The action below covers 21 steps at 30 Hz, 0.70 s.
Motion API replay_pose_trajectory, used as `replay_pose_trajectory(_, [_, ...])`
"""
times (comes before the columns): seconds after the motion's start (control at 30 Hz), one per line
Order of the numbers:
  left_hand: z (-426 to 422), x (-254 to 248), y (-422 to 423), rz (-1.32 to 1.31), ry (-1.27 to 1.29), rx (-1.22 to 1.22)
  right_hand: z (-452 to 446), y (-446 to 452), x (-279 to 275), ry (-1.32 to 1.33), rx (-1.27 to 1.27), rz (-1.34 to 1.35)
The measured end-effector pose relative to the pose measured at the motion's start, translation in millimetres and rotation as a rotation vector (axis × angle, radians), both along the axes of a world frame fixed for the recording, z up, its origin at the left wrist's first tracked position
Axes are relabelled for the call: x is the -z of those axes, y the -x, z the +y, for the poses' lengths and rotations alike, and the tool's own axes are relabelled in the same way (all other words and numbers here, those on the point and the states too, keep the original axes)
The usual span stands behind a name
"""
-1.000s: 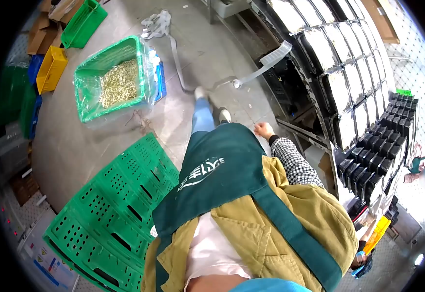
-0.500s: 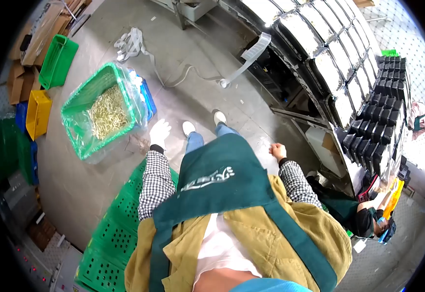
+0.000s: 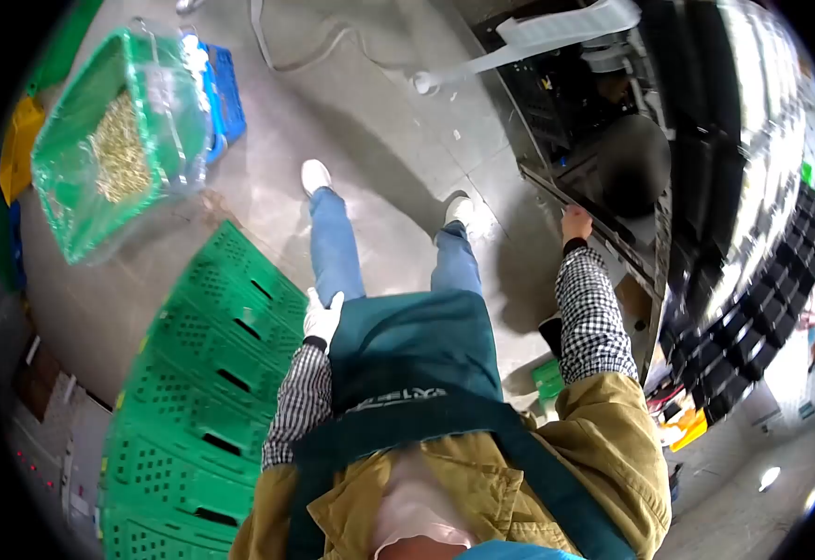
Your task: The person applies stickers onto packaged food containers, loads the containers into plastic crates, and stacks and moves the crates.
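Observation:
My left hand point(image 3: 322, 319), in a white glove, hangs beside my thigh at the edge of a dark green apron point(image 3: 407, 341). Its thumb stands apart from the fingers, and nothing shows in it. My bare right hand point(image 3: 576, 224) is curled closed beside the metal frame point(image 3: 604, 238) of a machine. Whether it touches that frame, or has something small inside, I cannot tell. Left of my legs, a stack of green perforated crates point(image 3: 207, 392) lies close to my left arm.
A green crate lined with clear plastic point(image 3: 146, 191) holds a pale, sprout-like heap point(image 3: 120, 149). Beside it is a blue crate point(image 3: 227, 98). A whitish strip point(image 3: 557, 33) trails from the machine to the floor. Rows of black trays point(image 3: 762, 308) curve along the right.
The view has shifted toward the machine, and my legs are farther apart. My left hand has dropped from near the lined crate to my thigh. My right hand has come up to the frame.

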<state>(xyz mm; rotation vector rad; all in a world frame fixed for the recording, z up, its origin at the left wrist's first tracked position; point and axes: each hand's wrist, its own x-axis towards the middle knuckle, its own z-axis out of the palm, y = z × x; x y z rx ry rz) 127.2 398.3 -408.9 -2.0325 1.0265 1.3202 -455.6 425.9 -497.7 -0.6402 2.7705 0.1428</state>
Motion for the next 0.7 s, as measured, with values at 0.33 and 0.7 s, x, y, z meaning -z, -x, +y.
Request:
replay_pose_trajectory(0.33, [103.6,45.4,116.2,-0.161,0.355,-0.035,-40.5,190.7,235.2,-0.076,0.082,-0.165])
replay_pose_trajectory(0.7, [122.2,62.7,151.1,-0.279,0.389,-0.04,-53.7,243.0,345.6,0.092,-0.037,-0.149])
